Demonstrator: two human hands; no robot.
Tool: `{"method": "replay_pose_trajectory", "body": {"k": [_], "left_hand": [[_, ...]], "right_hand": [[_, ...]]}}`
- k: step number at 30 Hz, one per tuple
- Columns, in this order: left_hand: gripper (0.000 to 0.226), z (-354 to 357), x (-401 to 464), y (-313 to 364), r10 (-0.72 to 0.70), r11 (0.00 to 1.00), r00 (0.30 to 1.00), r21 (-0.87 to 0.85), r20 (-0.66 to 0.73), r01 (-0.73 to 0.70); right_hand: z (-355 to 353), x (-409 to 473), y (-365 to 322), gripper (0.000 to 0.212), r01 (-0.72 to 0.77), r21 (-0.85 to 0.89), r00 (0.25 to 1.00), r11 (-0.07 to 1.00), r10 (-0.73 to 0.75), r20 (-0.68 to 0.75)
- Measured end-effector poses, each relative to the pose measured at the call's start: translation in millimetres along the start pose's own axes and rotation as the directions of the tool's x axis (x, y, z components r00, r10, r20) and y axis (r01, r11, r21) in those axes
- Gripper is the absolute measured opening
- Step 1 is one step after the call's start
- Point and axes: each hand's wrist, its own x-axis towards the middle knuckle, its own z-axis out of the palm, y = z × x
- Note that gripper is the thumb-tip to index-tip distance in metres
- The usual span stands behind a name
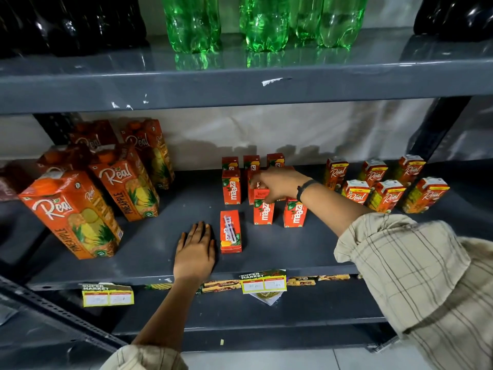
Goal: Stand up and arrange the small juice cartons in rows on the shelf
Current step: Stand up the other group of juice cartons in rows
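Small orange Maaza juice cartons stand in rows on the grey shelf [165, 252]. Three stand at the back [230, 162], one upright at the left of the middle row [231, 186], and two in the front row [294, 212]. My right hand [277, 184] grips the top of the front-row carton [263, 210], which stands upright. One carton [230, 232] lies flat on its back nearer the shelf edge. My left hand [196, 249] rests flat and open on the shelf, just left of the lying carton, not touching it.
Large Real pineapple cartons [72, 214] stand at the left. Small Real cartons [386, 194] stand in two rows at the right. Green bottles [264, 22] and dark bottles sit on the shelf above. Price tags [264, 284] hang on the front edge.
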Motion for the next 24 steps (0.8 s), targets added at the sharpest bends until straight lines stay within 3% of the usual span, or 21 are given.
{"method": "replay_pose_trajectory", "body": {"k": [3, 5, 9, 12, 16, 19, 22, 24], "left_hand": [[0.05, -0.3, 0.6, 0.4, -0.004, 1.0, 1.0, -0.014, 0.003, 0.004], [0.05, -0.7, 0.6, 1.1, -0.008, 1.0, 1.0, -0.018, -0.001, 0.008], [0.05, -2.4, 0.1, 2.8, -0.006, 1.0, 1.0, -0.016, -0.001, 0.006], [0.051, -3.6, -0.7, 4.0, -0.004, 0.999, 1.0, -0.043, -0.003, 0.004], [0.052, -3.8, -1.1, 3.6, 0.0, 0.999, 1.0, -0.036, -0.003, -0.001], [0.051, -4.3, -0.2, 3.5, 0.0, 1.0, 1.0, -0.03, -0.007, -0.001], [0.051, -3.4, 0.1, 3.3, 0.004, 1.0, 1.0, -0.016, -0.013, -0.004], [0.051, -3.1, -0.2, 3.2, 0.003, 1.0, 1.0, -0.016, -0.012, -0.003]], "right_hand": [[-1.0, -6.3, -10.8, 0.065, 0.037, -0.105, 0.987, 0.994, -0.053, -0.154], [6.3, -7.0, -31.0, 0.059, 0.109, -0.226, 0.946, 0.968, -0.171, -0.275], [46.3, -3.0, -76.3, 0.048, 0.347, -0.388, 0.883, 0.854, -0.437, -0.172], [75.7, -4.0, -88.4, 0.037, 0.376, -0.42, 0.889, 0.826, -0.45, -0.088], [87.9, -3.7, -83.8, 0.037, 0.37, -0.41, 0.878, 0.834, -0.458, -0.14], [81.1, 2.1, -82.9, 0.034, 0.275, -0.301, 0.888, 0.913, -0.362, -0.285], [64.8, 8.8, -80.6, 0.038, 0.054, 0.12, 0.897, 0.991, 0.005, -0.442], [59.9, 10.8, -82.4, 0.042, -0.068, 0.395, 0.859, 0.916, 0.255, -0.443]]}}
